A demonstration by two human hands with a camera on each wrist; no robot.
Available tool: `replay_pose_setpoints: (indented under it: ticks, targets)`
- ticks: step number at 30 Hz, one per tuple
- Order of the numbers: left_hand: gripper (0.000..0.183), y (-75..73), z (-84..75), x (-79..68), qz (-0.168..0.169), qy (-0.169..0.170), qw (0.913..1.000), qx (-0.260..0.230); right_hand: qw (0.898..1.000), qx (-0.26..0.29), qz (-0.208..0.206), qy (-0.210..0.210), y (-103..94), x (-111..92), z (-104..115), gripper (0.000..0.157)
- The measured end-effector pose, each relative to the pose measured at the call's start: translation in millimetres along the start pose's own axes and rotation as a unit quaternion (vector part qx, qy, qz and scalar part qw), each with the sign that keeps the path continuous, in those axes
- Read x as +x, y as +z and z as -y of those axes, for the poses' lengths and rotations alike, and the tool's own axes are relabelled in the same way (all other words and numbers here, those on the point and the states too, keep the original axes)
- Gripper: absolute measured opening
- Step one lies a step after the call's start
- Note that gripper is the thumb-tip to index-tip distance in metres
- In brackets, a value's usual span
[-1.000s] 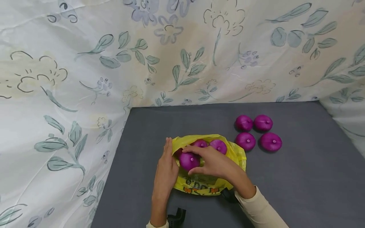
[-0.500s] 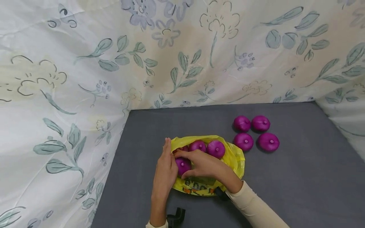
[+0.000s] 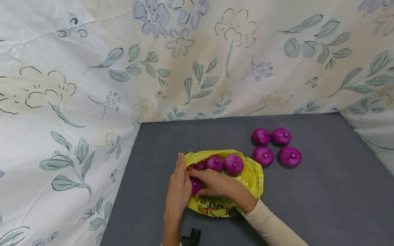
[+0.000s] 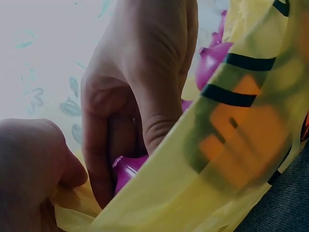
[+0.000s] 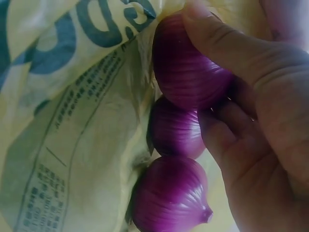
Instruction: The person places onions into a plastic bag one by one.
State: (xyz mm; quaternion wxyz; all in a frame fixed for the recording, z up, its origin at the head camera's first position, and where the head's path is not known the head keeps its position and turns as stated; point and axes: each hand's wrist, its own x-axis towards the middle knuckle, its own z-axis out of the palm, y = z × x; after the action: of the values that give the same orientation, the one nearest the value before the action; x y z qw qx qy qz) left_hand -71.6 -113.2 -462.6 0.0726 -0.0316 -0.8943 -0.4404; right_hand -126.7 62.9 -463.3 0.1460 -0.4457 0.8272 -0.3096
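Observation:
A yellow plastic bag (image 3: 256,174) with printed lettering lies on its side, mouth open. My right hand (image 3: 220,184) reaches into it and grips a red onion (image 3: 196,186) at the bag's left end; the right wrist view shows thumb and fingers round that onion (image 5: 188,67). Behind it inside the bag sit more onions, among them one (image 3: 213,163) near the middle and another (image 3: 234,165) to its right. My left hand (image 3: 178,188) stands along the bag's left edge, fingers straight up outside, while in the left wrist view its thumb (image 4: 72,169) pinches the plastic.
Several red onions (image 3: 263,156) stand grouped on the grey tabletop (image 3: 323,191), right of and behind the bag. A floral cloth (image 3: 215,68) hangs along the back and sides. Black camera mounts (image 3: 192,237) are at both wrists.
My right hand has moved left and down into the bag with the onion, which is now more hidden between both hands. The left hand stays at the bag's edge.

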Motion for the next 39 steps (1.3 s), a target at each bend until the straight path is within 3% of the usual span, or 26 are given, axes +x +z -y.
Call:
replay_pose_setpoints:
  ticks: [18,31,39]
  targets:
    - [0.060,0.7,6.6,-6.1,0.010,-0.024,0.9997,-0.002,0.998,-0.067,-0.012,-0.016,12.7,-6.2,2.2,0.088]
    - [0.059,1.5,6.1,-3.9,0.005,-0.015,0.9999,0.000,0.998,-0.067,-0.011,0.010,2.3,-14.7,11.0,0.080]
    - [0.061,1.1,4.1,-0.7,-0.007,-0.009,0.9999,0.009,0.998,-0.025,-0.028,0.054,-23.4,-37.9,29.7,0.065]
